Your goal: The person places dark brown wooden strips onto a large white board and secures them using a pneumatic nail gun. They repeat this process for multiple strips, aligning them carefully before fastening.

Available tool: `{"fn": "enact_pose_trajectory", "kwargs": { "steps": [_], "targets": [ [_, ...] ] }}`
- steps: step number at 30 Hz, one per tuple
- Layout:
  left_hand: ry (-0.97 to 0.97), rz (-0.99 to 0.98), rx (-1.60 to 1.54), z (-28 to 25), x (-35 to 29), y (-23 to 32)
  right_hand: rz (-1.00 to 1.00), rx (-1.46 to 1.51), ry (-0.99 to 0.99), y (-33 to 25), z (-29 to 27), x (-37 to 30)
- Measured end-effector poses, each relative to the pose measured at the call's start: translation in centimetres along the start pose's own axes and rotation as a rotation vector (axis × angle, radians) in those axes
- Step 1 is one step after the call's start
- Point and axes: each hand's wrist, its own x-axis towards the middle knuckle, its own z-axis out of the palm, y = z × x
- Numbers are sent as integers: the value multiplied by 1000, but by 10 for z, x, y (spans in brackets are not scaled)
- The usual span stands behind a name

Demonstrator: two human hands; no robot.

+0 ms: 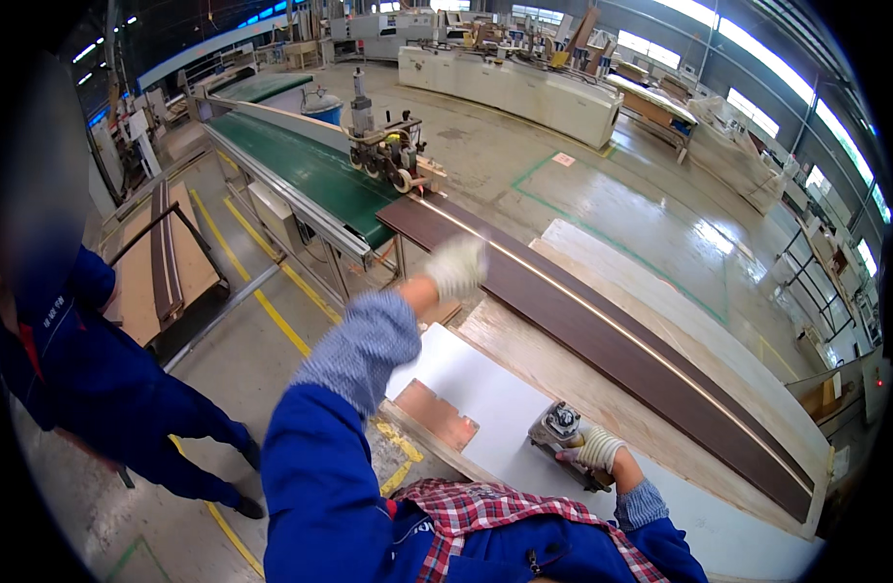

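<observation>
A long dark brown board with a pale strip along its length lies slantwise across a wooden worktable. Over the board's near edge, close to its far left end, is my left hand in a white knitted glove; motion smears its fingers. My right hand, gloved too, is closed around a small hand-held power tool that looks like a trim router. This tool is over a white sheet on the near side of the table. A bare brown panel piece lies left of it.
Beyond the board's far end stands a green conveyor belt with a wheeled machine head on its edge. To my left, a person in blue stands beside a cart carrying boards. A blue bin is behind the conveyor.
</observation>
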Motion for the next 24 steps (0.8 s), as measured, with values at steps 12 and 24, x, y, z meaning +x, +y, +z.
{"fn": "enact_pose_trajectory", "kwargs": {
  "steps": [12, 24],
  "targets": [
    [-476, -208, -591, 96, -122, 94, -121, -211, 35, -9, 1, -8],
    [-239, 649, -882, -15, -18, 281, -162, -50, 26, 17, 12, 25]
  ]
}}
